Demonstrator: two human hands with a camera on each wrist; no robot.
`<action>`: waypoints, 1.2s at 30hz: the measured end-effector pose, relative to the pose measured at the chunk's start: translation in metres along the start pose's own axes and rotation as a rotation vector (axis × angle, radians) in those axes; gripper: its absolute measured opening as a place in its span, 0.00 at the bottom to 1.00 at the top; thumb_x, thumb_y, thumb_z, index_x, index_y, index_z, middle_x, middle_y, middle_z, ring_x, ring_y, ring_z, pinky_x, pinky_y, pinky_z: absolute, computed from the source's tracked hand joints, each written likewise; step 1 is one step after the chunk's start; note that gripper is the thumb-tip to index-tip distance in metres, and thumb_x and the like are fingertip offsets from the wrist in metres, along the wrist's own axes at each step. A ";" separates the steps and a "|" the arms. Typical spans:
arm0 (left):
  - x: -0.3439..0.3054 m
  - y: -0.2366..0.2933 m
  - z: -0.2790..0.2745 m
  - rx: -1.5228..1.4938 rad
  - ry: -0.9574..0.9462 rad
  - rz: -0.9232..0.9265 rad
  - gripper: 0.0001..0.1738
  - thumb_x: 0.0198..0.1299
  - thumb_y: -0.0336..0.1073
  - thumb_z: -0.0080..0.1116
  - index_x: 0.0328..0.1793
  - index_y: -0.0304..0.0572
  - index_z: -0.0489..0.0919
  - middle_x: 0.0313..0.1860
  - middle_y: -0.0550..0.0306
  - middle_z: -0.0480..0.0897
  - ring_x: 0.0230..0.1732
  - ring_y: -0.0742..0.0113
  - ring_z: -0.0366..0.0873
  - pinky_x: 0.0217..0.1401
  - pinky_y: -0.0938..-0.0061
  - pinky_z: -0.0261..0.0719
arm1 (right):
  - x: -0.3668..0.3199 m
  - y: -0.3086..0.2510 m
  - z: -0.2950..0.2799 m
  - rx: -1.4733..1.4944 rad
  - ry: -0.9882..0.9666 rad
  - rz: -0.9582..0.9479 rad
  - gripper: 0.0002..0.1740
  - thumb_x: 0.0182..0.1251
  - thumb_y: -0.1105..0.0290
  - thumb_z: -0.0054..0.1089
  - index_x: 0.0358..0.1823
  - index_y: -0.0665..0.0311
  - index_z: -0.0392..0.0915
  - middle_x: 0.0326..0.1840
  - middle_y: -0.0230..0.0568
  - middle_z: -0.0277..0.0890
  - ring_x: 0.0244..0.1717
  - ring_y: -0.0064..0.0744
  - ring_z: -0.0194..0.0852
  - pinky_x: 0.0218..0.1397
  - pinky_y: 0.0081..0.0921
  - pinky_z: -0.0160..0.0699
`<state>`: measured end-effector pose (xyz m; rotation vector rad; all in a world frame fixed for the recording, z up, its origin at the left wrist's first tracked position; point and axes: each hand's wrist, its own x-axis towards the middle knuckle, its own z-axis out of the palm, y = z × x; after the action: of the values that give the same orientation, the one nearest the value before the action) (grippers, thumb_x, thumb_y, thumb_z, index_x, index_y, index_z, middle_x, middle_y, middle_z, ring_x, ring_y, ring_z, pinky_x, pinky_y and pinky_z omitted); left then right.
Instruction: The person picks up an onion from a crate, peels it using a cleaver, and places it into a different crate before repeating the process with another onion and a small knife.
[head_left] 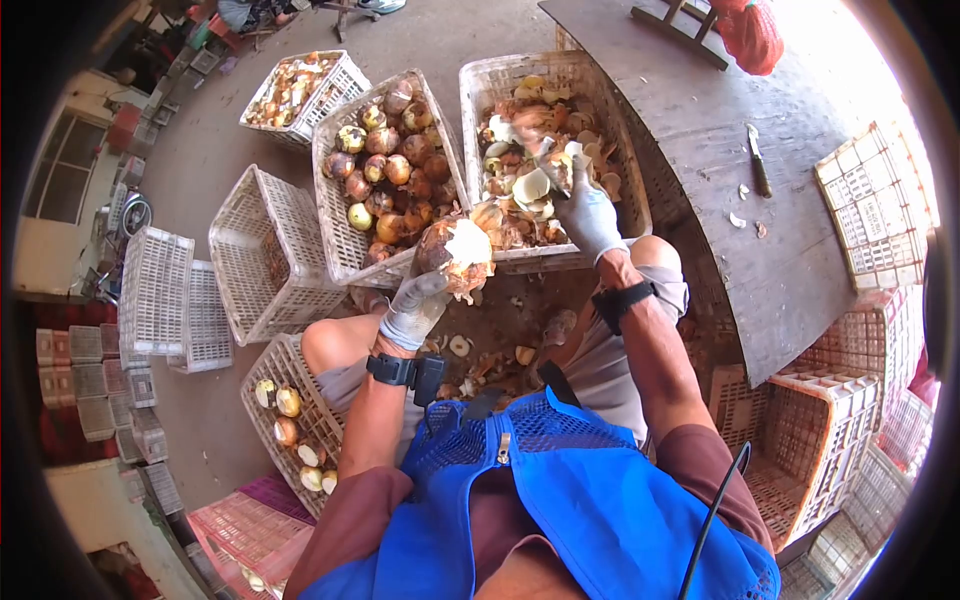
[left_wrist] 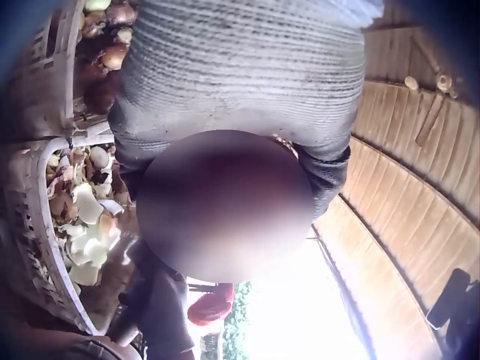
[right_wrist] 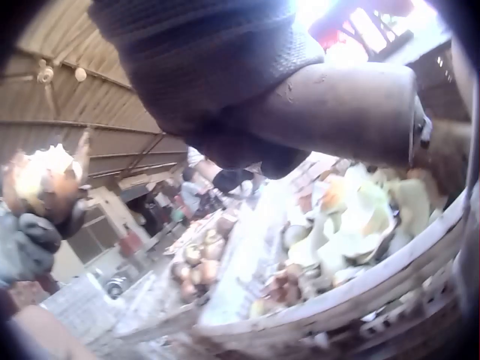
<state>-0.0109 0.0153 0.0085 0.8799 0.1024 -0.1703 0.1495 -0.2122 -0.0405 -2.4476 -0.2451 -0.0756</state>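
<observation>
Seemingly for steadiness, an onion point(head_left: 455, 256) is gripped from below by the left hand point(head_left: 415, 309); at one o'clock, a tool point(right_wrist: 341, 109) is held by the right hand point(head_left: 588, 214).

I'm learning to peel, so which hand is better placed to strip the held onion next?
Right, I'd judge: the right hand grips the tool, while the left hand is busy holding the onion, skin partly on.

A blue vest point(head_left: 620, 480) tops maroon sleeves point(head_left: 712, 468), with grey gloves point(head_left: 590, 218) and black wristbands point(head_left: 622, 303).
</observation>
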 end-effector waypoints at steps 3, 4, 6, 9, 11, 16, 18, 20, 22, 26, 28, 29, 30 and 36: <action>0.010 0.006 0.010 0.246 0.095 0.037 0.52 0.39 0.34 0.75 0.73 0.41 0.59 0.65 0.52 0.70 0.64 0.60 0.71 0.66 0.62 0.74 | -0.003 0.004 0.017 0.424 -0.260 0.110 0.28 0.63 0.61 0.59 0.60 0.70 0.66 0.31 0.51 0.80 0.33 0.47 0.81 0.39 0.41 0.79; 0.011 0.005 0.008 0.365 0.131 0.053 0.53 0.38 0.33 0.76 0.73 0.42 0.59 0.65 0.53 0.70 0.64 0.61 0.71 0.66 0.62 0.73 | -0.012 -0.006 0.022 0.743 -0.339 0.295 0.25 0.64 0.61 0.60 0.56 0.69 0.69 0.27 0.46 0.79 0.28 0.41 0.80 0.34 0.40 0.80; 0.018 0.011 0.003 0.523 -0.056 0.063 0.54 0.36 0.34 0.78 0.72 0.42 0.60 0.64 0.55 0.70 0.64 0.62 0.70 0.69 0.66 0.69 | -0.037 -0.025 0.012 1.259 -0.514 0.498 0.16 0.65 0.60 0.62 0.44 0.64 0.73 0.19 0.34 0.71 0.17 0.27 0.71 0.21 0.33 0.77; 0.020 0.042 0.045 0.964 -0.225 -0.045 0.53 0.37 0.37 0.78 0.71 0.41 0.61 0.65 0.53 0.70 0.65 0.61 0.68 0.70 0.68 0.64 | -0.058 -0.034 0.027 1.705 -0.858 0.647 0.20 0.69 0.48 0.54 0.38 0.60 0.74 0.16 0.29 0.71 0.08 0.23 0.64 0.12 0.24 0.72; 0.025 0.049 0.055 1.343 -0.354 0.140 0.50 0.38 0.35 0.78 0.70 0.40 0.64 0.66 0.52 0.68 0.65 0.63 0.68 0.70 0.68 0.66 | -0.069 -0.042 0.027 1.687 -0.822 0.431 0.24 0.69 0.44 0.51 0.42 0.60 0.74 0.17 0.30 0.74 0.08 0.22 0.65 0.12 0.24 0.74; 0.017 0.045 0.039 0.617 0.077 -0.028 0.45 0.50 0.30 0.69 0.73 0.38 0.58 0.69 0.49 0.65 0.51 0.62 0.80 0.53 0.72 0.81 | -0.071 -0.048 0.000 1.809 -0.713 0.494 0.29 0.65 0.37 0.52 0.44 0.58 0.75 0.19 0.29 0.71 0.11 0.21 0.65 0.17 0.23 0.73; 0.010 0.030 0.050 0.383 0.016 -0.038 0.47 0.52 0.38 0.68 0.76 0.43 0.54 0.68 0.48 0.66 0.64 0.56 0.71 0.65 0.62 0.74 | -0.067 -0.028 0.012 1.598 -0.595 0.250 0.24 0.66 0.45 0.57 0.42 0.60 0.77 0.26 0.29 0.75 0.18 0.20 0.69 0.25 0.22 0.74; 0.012 -0.010 0.053 0.025 0.023 0.136 0.50 0.54 0.44 0.68 0.78 0.47 0.51 0.70 0.51 0.65 0.70 0.57 0.63 0.71 0.60 0.65 | -0.069 -0.064 -0.014 1.428 -0.117 0.114 0.18 0.64 0.55 0.63 0.42 0.64 0.78 0.32 0.29 0.77 0.30 0.18 0.71 0.36 0.21 0.75; 0.008 -0.010 0.055 0.118 -0.048 0.202 0.52 0.54 0.44 0.69 0.79 0.50 0.48 0.71 0.53 0.63 0.72 0.60 0.60 0.74 0.61 0.61 | -0.077 -0.070 -0.023 1.180 -0.166 0.088 0.15 0.62 0.64 0.65 0.45 0.67 0.77 0.36 0.30 0.79 0.37 0.17 0.70 0.42 0.22 0.74; 0.011 -0.007 0.040 0.175 0.074 0.173 0.53 0.47 0.36 0.74 0.76 0.50 0.53 0.68 0.54 0.67 0.67 0.59 0.67 0.70 0.63 0.68 | -0.082 -0.066 -0.034 0.748 -0.060 -0.122 0.19 0.60 0.65 0.65 0.49 0.66 0.76 0.34 0.43 0.81 0.33 0.34 0.80 0.37 0.27 0.77; 0.012 -0.004 0.029 0.229 0.033 0.197 0.50 0.45 0.32 0.75 0.74 0.47 0.57 0.66 0.55 0.69 0.66 0.59 0.69 0.68 0.63 0.71 | -0.087 -0.063 -0.056 0.537 -0.051 -0.278 0.23 0.55 0.65 0.67 0.52 0.64 0.75 0.36 0.48 0.81 0.35 0.48 0.81 0.36 0.32 0.79; 0.011 -0.002 0.020 0.251 0.106 0.138 0.50 0.42 0.29 0.76 0.72 0.45 0.59 0.65 0.53 0.70 0.64 0.59 0.71 0.66 0.64 0.74 | -0.087 -0.060 -0.062 0.487 0.026 -0.434 0.24 0.54 0.64 0.67 0.52 0.63 0.76 0.35 0.46 0.81 0.35 0.46 0.82 0.35 0.33 0.79; 0.012 -0.004 0.007 0.223 0.112 0.083 0.48 0.44 0.29 0.74 0.72 0.44 0.59 0.64 0.51 0.70 0.62 0.58 0.73 0.65 0.64 0.75 | -0.089 -0.058 -0.064 0.435 0.100 -0.586 0.25 0.53 0.63 0.68 0.52 0.62 0.76 0.34 0.44 0.81 0.34 0.43 0.82 0.35 0.34 0.79; 0.005 -0.008 -0.018 0.150 0.082 -0.005 0.31 0.62 0.35 0.59 0.69 0.41 0.60 0.60 0.47 0.73 0.58 0.59 0.76 0.62 0.65 0.78 | -0.093 -0.050 -0.057 0.045 -0.074 -0.654 0.31 0.47 0.63 0.66 0.57 0.55 0.73 0.29 0.34 0.79 0.31 0.36 0.81 0.34 0.33 0.76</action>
<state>-0.0073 0.0243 -0.0098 1.0363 0.1702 -0.1474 0.0486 -0.2250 0.0243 -2.2315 -1.0561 -0.2583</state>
